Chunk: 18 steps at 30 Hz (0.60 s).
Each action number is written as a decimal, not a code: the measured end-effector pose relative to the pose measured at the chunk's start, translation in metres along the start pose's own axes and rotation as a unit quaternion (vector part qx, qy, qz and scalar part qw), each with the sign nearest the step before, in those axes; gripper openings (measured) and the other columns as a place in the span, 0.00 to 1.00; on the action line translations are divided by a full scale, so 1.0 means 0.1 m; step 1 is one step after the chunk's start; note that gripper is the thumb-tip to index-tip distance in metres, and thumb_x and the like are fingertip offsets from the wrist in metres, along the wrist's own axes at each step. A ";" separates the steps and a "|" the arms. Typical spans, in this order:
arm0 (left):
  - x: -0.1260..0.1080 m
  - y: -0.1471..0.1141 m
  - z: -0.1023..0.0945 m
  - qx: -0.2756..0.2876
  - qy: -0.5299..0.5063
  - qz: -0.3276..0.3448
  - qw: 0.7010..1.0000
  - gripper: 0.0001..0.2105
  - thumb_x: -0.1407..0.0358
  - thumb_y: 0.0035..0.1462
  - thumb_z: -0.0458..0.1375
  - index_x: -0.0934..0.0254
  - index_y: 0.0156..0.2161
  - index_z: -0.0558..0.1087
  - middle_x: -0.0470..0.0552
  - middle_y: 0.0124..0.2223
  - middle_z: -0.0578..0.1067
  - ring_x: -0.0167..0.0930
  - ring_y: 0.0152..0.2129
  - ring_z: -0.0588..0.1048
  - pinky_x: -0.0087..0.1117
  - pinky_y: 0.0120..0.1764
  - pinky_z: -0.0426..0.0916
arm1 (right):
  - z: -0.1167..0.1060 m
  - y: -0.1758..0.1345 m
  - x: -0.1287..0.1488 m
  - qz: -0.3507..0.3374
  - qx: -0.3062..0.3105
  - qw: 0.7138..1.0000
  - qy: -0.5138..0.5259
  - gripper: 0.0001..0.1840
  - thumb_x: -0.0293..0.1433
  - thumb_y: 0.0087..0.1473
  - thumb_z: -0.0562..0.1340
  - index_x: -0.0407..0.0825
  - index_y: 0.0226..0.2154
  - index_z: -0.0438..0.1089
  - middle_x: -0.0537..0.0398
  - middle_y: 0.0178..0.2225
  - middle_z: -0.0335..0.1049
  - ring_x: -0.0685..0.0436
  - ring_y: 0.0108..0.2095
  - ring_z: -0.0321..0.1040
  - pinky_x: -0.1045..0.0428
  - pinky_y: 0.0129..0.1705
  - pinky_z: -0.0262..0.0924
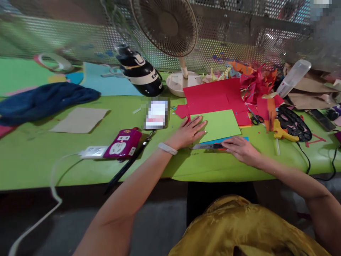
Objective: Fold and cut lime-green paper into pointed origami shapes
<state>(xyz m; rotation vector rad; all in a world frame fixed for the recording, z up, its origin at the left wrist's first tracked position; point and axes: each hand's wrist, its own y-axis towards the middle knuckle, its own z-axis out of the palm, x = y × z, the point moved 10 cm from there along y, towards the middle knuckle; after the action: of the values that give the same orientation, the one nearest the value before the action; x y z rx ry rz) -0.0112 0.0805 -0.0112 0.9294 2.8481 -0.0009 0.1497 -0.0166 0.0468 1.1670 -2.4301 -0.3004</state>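
Observation:
My left hand [188, 132] lies with fingers spread on the left part of a light green sheet of paper [221, 124], pressing it to the table. A blue sheet [241, 139] peeks out along the green sheet's near edge. My right hand [241, 149] is closed around the handle of a box cutter [218, 146], whose long blade points left, just in front of the papers. Whether the blade touches the paper I cannot tell. Red paper [213, 94] lies behind the green sheet.
Scissors [257, 119] and a yellow glue gun [283, 132] lie to the right. Behind stand a fan [183, 80] and a black bottle [141, 73]. A phone [156, 114], a purple power strip [124, 144] and a blue cloth [48, 99] are on the left. Paper scraps [258, 81] pile up at the back.

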 end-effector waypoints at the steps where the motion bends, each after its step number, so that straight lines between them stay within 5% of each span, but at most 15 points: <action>1: 0.01 0.00 -0.01 -0.001 -0.003 0.000 1.000 0.30 0.50 0.70 0.35 0.62 0.70 0.53 0.56 0.72 0.50 0.37 0.69 0.50 0.46 0.68 0.37 | -0.12 -0.06 -0.08 0.017 -0.025 1.000 -0.004 0.17 0.32 0.67 0.54 0.51 0.52 0.73 0.47 0.47 0.76 0.42 0.45 0.71 0.44 0.48 0.69; 4: 0.02 0.00 -0.02 0.000 -0.012 0.001 1.000 0.30 0.48 0.69 0.34 0.59 0.69 0.54 0.55 0.72 0.51 0.37 0.69 0.51 0.49 0.68 0.37 | -0.48 -0.30 -0.38 0.075 -0.097 0.992 -0.038 0.17 0.34 0.67 0.54 0.51 0.52 0.73 0.47 0.47 0.76 0.41 0.47 0.72 0.43 0.50 0.68; 10: 0.06 0.00 -0.02 -0.003 -0.020 0.009 1.000 0.29 0.49 0.70 0.34 0.58 0.68 0.57 0.55 0.71 0.55 0.36 0.68 0.53 0.48 0.68 0.39 | -0.90 -0.87 -0.98 0.181 -0.129 0.962 -0.156 0.17 0.35 0.66 0.54 0.50 0.49 0.75 0.46 0.45 0.77 0.38 0.44 0.73 0.40 0.48 0.68; 18: 0.10 0.01 0.02 0.005 -0.040 0.018 0.999 0.26 0.53 0.70 0.38 0.59 0.69 0.56 0.55 0.71 0.54 0.38 0.68 0.52 0.50 0.67 0.41 | -0.93 -1.13 -1.32 0.281 -0.038 0.911 -0.298 0.17 0.31 0.64 0.54 0.45 0.47 0.75 0.41 0.47 0.76 0.33 0.45 0.71 0.39 0.47 0.66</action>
<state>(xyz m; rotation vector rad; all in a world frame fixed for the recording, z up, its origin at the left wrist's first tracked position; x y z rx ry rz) -0.0188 0.0871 -0.0149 0.9597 2.7609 -0.0476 0.3448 0.0154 0.0505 0.3076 -3.1052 -0.6281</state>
